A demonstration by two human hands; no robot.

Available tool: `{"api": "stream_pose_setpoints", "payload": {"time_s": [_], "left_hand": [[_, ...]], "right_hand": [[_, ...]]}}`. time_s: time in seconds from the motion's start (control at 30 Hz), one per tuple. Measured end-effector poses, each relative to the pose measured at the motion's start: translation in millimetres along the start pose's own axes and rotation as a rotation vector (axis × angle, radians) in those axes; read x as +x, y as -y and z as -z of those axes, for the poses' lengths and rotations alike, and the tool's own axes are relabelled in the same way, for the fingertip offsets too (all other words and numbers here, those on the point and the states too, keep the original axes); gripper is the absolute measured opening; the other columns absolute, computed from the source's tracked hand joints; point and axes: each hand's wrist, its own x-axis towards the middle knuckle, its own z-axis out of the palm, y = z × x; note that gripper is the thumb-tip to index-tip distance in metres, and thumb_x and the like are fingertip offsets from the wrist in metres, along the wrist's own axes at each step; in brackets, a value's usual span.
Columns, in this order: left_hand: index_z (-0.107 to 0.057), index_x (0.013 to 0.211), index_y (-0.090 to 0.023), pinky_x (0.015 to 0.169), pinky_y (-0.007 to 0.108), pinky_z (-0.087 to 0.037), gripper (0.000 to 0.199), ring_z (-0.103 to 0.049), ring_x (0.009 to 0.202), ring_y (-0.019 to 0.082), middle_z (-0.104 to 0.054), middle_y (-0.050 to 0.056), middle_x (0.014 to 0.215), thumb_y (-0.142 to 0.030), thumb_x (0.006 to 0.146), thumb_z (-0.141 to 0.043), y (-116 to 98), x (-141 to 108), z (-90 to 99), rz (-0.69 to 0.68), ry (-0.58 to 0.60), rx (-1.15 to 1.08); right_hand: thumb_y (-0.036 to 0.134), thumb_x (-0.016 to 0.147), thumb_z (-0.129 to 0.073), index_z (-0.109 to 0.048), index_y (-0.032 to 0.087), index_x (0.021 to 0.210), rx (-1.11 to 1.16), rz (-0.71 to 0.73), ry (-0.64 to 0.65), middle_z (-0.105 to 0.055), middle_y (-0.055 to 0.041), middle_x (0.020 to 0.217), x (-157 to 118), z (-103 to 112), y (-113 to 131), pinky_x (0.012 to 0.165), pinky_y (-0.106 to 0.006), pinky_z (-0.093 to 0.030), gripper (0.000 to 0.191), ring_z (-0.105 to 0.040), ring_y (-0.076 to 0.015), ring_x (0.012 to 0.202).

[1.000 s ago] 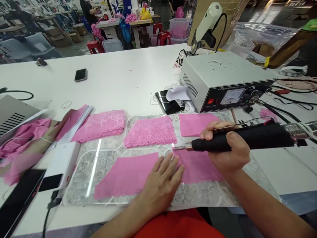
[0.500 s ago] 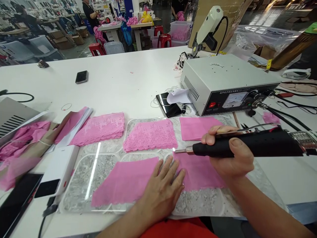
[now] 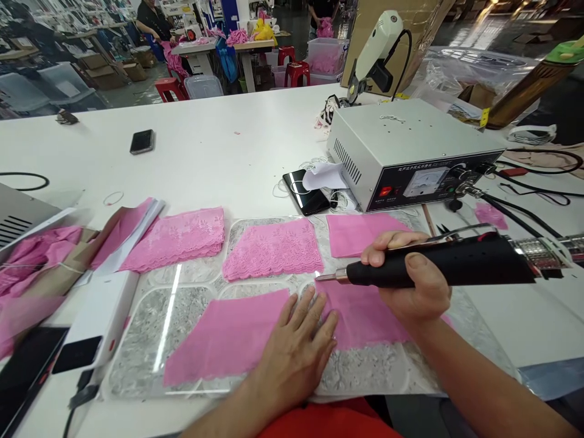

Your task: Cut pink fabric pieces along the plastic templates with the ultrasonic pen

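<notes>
My right hand (image 3: pixel 413 274) is wrapped round a black ultrasonic hand tool (image 3: pixel 465 261), held almost level with its slim metal tip pointing left. That tip is at the upper left corner of a pink fabric piece (image 3: pixel 365 316); whether it touches the cloth I cannot tell. Flat on the mat, my left hand (image 3: pixel 298 340) has its fingers spread, between that piece and another pink fabric piece (image 3: pixel 228 334), overlapping the edges of both. Pink lace pieces (image 3: pixel 274 248) and a plain pink stack (image 3: pixel 360 234) lie behind.
A clear-topped grey mat (image 3: pixel 141 340) lies under the cloth. Behind it stands a metal control box (image 3: pixel 424 146) with a lit red switch and thick cables. Phones (image 3: pixel 142 141), a white device (image 3: pixel 103 316) and bundled pink cloth (image 3: pixel 36 261) are on the table. People work in the background.
The whole view has shifted slightly to the left. Both hands and the tool tip keep their places on the cloth. A person in the background has moved an arm.
</notes>
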Motion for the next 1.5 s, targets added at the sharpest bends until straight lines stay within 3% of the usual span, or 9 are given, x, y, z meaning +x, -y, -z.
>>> {"api": "stream_pose_setpoints", "payload": {"time_s": [0.17,0.33,0.53,0.67,0.87,1.1,1.3,1.5], "left_hand": [[-0.056,0.128,-0.014,0.102,0.051,-0.045,0.033,-0.044,0.134,0.033,-0.057,0.016,0.134,-0.02,0.095,-0.049,2,0,0.3,-0.016,0.026,-0.004],[-0.058,0.126,-0.013,0.103,0.051,-0.044,0.033,-0.042,0.135,0.033,-0.056,0.016,0.135,-0.014,0.095,-0.047,6,-1,0.0,-0.05,-0.031,0.001],[-0.056,0.131,-0.012,0.107,0.051,-0.04,0.037,-0.038,0.138,0.033,-0.053,0.015,0.14,-0.012,0.095,-0.046,10,0,1.2,-0.04,-0.063,0.042],[-0.055,0.132,-0.013,0.107,0.052,-0.039,0.038,-0.037,0.139,0.033,-0.052,0.015,0.14,-0.015,0.095,-0.045,9,7,-2.3,-0.008,-0.076,0.086],[-0.054,0.133,-0.014,0.111,0.054,-0.035,0.038,-0.035,0.14,0.033,-0.052,0.014,0.14,-0.02,0.096,-0.046,8,14,-6.1,-0.025,-0.044,0.107],[-0.059,0.124,-0.008,0.109,0.053,-0.038,0.031,-0.048,0.13,0.032,-0.061,0.014,0.129,-0.01,0.095,-0.046,-15,42,1.5,-0.213,-0.019,0.049],[-0.061,0.12,-0.01,0.104,0.052,-0.045,0.029,-0.056,0.122,0.031,-0.065,0.012,0.123,-0.014,0.096,-0.047,-38,73,-18.2,-0.281,0.064,0.005],[-0.054,0.132,-0.014,0.105,0.055,-0.043,0.037,-0.047,0.132,0.033,-0.055,0.012,0.139,-0.028,0.1,-0.044,-54,86,-34.2,-0.279,0.159,0.003]], "right_hand": [[0.032,0.075,-0.065,-0.06,0.02,0.076,0.012,0.002,-0.001,-0.059,0.0006,0.074,-2,-3,-5,0.058,-0.031,-0.053,0.012,-0.057,-0.0109,0.056],[0.034,0.071,-0.063,-0.061,0.02,0.078,0.046,0.045,-0.104,-0.061,0.0002,0.076,8,2,6,0.053,-0.029,-0.05,0.015,-0.056,-0.0102,0.053],[0.03,0.067,-0.058,-0.06,0.018,0.069,-0.046,0.216,-0.334,-0.06,-0.0006,0.069,24,50,43,0.049,-0.027,-0.046,0.013,-0.053,-0.0097,0.05],[0.029,0.066,-0.056,-0.059,0.019,0.065,-0.096,0.28,-0.431,-0.06,0.0001,0.066,22,81,49,0.048,-0.027,-0.046,0.01,-0.05,-0.0095,0.048],[0.034,0.067,-0.058,-0.057,0.018,0.067,-0.092,0.257,-0.46,-0.058,-0.0002,0.067,13,92,42,0.05,-0.028,-0.047,0.016,-0.052,-0.0095,0.048],[0.032,0.067,-0.057,-0.056,0.018,0.068,-0.044,0.289,-0.496,-0.058,-0.0001,0.067,15,95,49,0.048,-0.027,-0.046,0.015,-0.051,-0.0094,0.047],[0.028,0.061,-0.055,-0.061,0.018,0.065,-0.023,0.259,-0.507,-0.06,-0.001,0.064,-3,114,74,0.044,-0.027,-0.045,0.012,-0.051,-0.0103,0.046],[0.026,0.059,-0.056,-0.064,0.019,0.066,-0.023,0.213,-0.47,-0.06,-0.0008,0.063,-31,138,91,0.041,-0.027,-0.044,0.012,-0.05,-0.0107,0.044]]}}
